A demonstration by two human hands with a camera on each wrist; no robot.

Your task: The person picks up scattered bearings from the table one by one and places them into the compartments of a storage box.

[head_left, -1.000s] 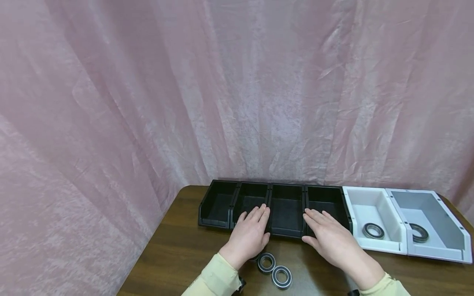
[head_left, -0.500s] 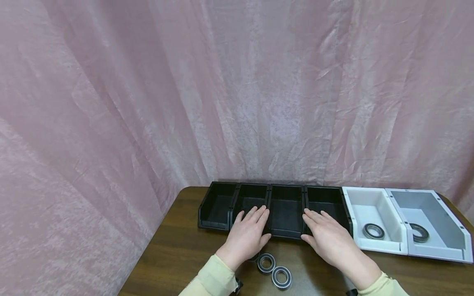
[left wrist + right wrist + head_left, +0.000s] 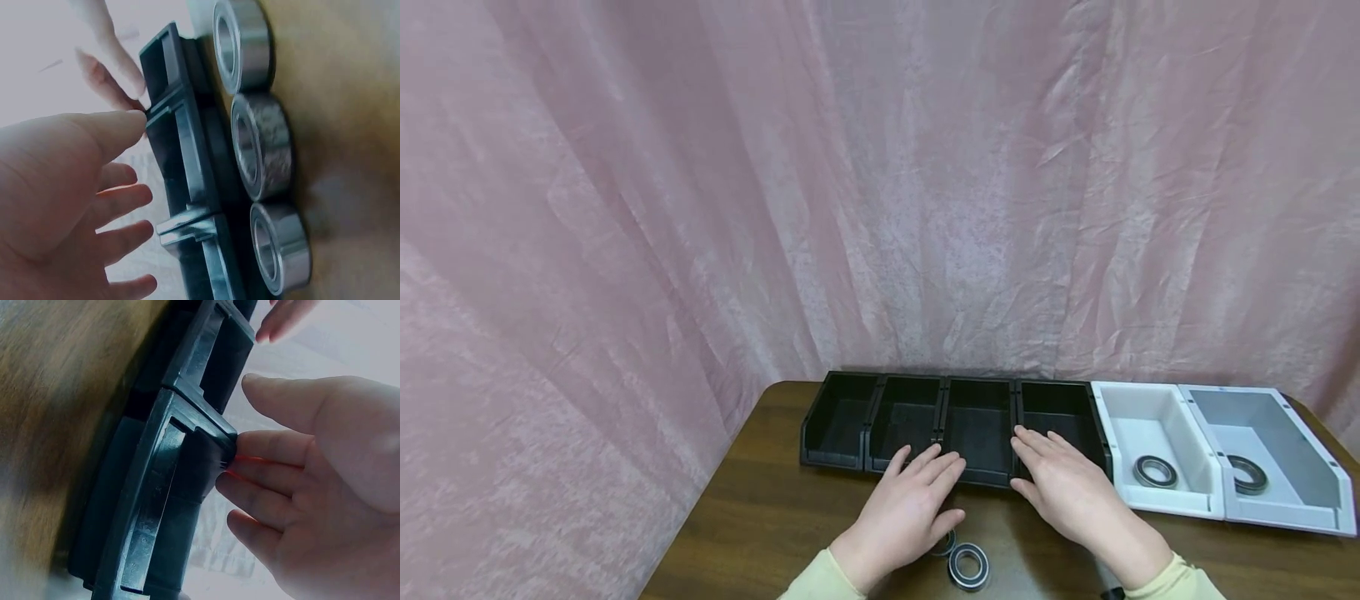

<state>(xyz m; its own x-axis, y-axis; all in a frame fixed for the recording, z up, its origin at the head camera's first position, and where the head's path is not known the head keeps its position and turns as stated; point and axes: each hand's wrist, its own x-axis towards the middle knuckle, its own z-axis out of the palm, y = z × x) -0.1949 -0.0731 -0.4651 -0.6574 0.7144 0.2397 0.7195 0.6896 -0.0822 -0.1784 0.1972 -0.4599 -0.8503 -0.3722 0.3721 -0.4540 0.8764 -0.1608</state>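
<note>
My left hand, fingers spread and extended, hovers just in front of the row of black bins and holds nothing. Below its thumb lie ball bearings on the table; one bearing shows whole and another is partly covered by the hand. Three bearings in a line, the middle bearing among them, appear in the left wrist view. My right hand lies with straight fingers at the front of the rightmost black bin. Its fingertips are by the bin's edge; contact is unclear.
Right of the black bins stand a white bin and a grey bin, each with bearings in it. The brown wooden table extends to the left and front. A pink curtain hangs behind.
My left hand has drawn back from the second black bin towards me and slightly right, now covering more of the bearings. The right hand stays almost in place.
</note>
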